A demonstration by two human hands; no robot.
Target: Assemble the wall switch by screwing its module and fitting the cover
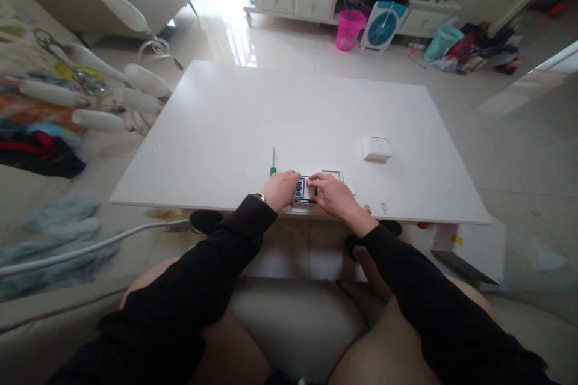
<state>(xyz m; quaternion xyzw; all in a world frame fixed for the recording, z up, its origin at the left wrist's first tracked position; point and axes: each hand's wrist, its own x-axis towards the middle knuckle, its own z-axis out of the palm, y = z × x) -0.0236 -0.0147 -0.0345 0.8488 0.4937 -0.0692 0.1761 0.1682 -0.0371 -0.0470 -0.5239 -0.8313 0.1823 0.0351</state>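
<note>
Close to the near edge of the white table, both hands are on a small rectangular wall-switch panel [300, 189], dark with pale markings and a white section. My left hand [280, 189] is closed around its left side, thumb toward me. Over the right side, my right hand [333, 194] has bent fingers resting on the white section [309, 191]; its thumb is at the near right edge. Just beyond my left hand lies a screwdriver [273, 162] with a green handle, its shaft pointing away. A thin white frame [332, 174] lies behind my right hand, partly covered by it.
On the white table [289, 114], a white socket box [376, 148] stands to the right. Small tan [367, 208] and clear pieces [383, 207] lie near the front edge. A white floor lamp [135, 78] stands by the left edge; a white cable [99, 246] runs below.
</note>
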